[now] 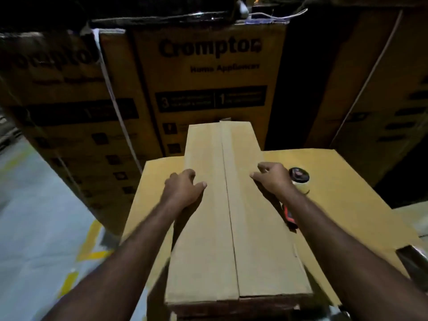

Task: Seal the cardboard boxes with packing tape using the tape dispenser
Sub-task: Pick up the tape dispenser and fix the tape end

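A long narrow cardboard box (222, 205) lies lengthwise in front of me on a bigger flat box (335, 181), its two top flaps closed with a seam down the middle. My left hand (183, 188) grips the box's left edge, thumb on top. My right hand (273, 179) grips the right edge with curled fingers. A tape dispenser with a clear tape roll (300, 179) and a red handle (289, 216) lies on the bigger box just right of my right wrist, partly hidden by it.
Tall printed cartons (208, 77) stand stacked close behind and to the left (58, 100) and right (370, 89). Grey floor with yellow markings (34, 216) lies on the left. A dark object (414, 258) sits at the lower right edge.
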`<action>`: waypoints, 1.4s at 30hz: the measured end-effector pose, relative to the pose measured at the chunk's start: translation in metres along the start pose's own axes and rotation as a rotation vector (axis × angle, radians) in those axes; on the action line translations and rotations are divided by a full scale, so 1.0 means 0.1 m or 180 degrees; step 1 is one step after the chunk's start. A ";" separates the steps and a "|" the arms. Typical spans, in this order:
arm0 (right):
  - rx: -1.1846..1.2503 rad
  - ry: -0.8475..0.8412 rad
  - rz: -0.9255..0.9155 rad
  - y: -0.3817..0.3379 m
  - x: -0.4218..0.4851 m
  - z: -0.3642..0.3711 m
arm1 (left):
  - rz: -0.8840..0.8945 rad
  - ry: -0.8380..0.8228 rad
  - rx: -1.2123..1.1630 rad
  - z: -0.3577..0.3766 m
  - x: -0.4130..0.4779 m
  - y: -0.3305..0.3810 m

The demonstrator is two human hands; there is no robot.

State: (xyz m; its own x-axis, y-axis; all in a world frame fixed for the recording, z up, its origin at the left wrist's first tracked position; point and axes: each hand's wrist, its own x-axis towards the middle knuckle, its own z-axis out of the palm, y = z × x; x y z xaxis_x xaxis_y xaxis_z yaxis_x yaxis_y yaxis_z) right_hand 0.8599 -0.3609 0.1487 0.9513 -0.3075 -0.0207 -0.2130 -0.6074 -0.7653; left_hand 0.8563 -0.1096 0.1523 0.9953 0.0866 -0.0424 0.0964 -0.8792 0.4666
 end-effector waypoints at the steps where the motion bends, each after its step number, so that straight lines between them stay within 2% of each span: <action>1: 0.0105 -0.0034 0.0034 0.04 0.04 0.01 | 0.0017 -0.0059 0.0042 0.04 0.05 -0.04; 3: 0.0560 0.0026 0.0287 0.13 0.14 -0.01 | 0.0000 -0.0143 -0.0024 0.07 0.14 -0.12; 5: 0.0868 0.0431 0.0652 0.30 0.22 -0.06 | 0.0011 -0.0302 -0.0314 0.10 0.22 -0.22; 8: 0.0532 0.0869 0.1447 0.74 0.31 -0.03 | 0.0064 -0.0453 -0.0991 0.16 0.22 -0.26; 11: 0.0083 0.0797 0.2068 1.02 0.25 0.12 | 0.0100 -0.0380 -0.1154 0.22 0.20 -0.23; 18: -0.0180 0.0431 0.1946 1.06 0.30 0.16 | 0.0032 -0.0430 -0.1188 0.21 0.22 -0.25; 22: -0.0104 0.0017 0.1549 1.08 0.19 0.04 | 0.0019 -0.0459 -0.1175 0.20 0.22 -0.25; 25: 0.1555 -0.0310 0.1793 0.96 0.23 -0.17 | -0.0005 -0.0491 -0.1194 0.20 0.19 -0.22; 27: 0.2211 -0.0477 0.1909 0.89 0.32 -0.37 | -0.0014 -0.0486 -0.1212 0.19 0.16 -0.19; 31: 0.3508 -0.0431 0.1971 0.62 0.39 -0.87 | -0.0046 -0.0412 -0.1157 0.22 0.07 -0.10; 36: 0.3695 -0.0611 0.1317 0.35 0.29 -1.16 | -0.0296 -0.0270 -0.1414 0.34 -0.02 0.08; 39: 0.3503 -0.0792 0.1031 0.28 0.19 -1.11 | -0.0496 -0.0070 -0.1651 0.48 -0.16 0.33; 42: 0.3246 -0.0731 0.0841 0.26 0.13 -0.92 | -0.0733 0.0166 -0.1961 0.69 -0.43 0.70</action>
State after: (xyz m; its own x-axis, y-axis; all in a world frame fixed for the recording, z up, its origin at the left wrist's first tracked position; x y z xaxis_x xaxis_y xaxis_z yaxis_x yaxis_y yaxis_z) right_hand 0.8463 -0.4477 0.1875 0.9441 -0.1300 -0.3030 -0.2328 0.3876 -0.8919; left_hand 0.8200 -0.2070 0.1262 0.9466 0.2766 -0.1659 0.2719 -0.4079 0.8716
